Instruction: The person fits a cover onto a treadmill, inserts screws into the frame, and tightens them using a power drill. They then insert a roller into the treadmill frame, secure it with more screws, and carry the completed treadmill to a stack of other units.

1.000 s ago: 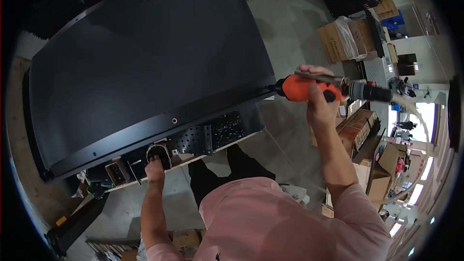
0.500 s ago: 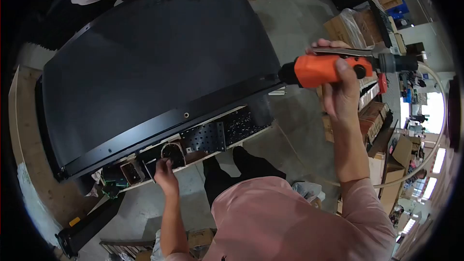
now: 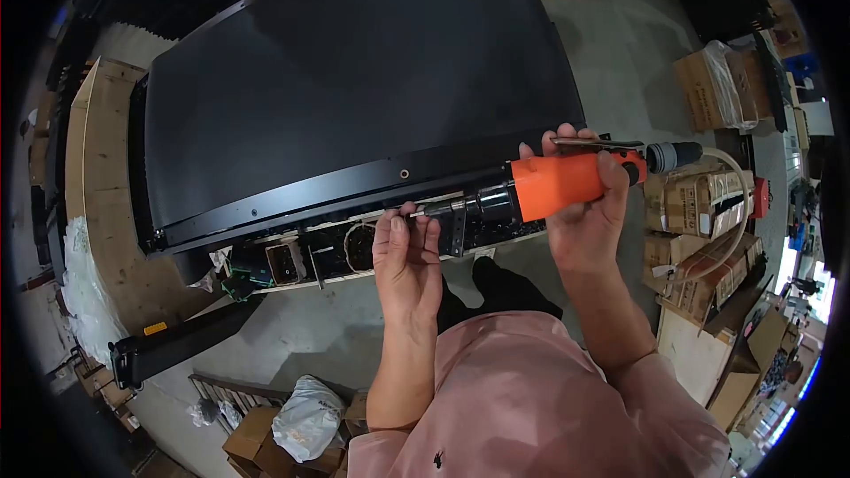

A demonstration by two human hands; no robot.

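My right hand [image 3: 584,204] is wrapped round an orange air-driven tool [image 3: 558,184] with a black nose and a metal lever, a pale hose running from its back end. The tool lies level and points left. At its tip my left hand [image 3: 409,252] is pinched, fingers round the bit end; whether a small part is held there is too small to tell. Both hands are over the near edge of a large black panel [image 3: 354,80]. A brass-coloured ring [image 3: 405,173] sits in the panel's rim, close above my left hand.
Below the panel edge, a narrow tray holds a round container [image 3: 360,248], a square box [image 3: 285,264] and loose black screws. A wooden crate wall [image 3: 111,150] stands left, cardboard boxes [image 3: 695,204] right. A white plastic bag [image 3: 308,420] lies lower left.
My left hand has left the round container and come up to the tool's tip. The tool has turned into full view, its nose now near my left fingers. The view has shifted.
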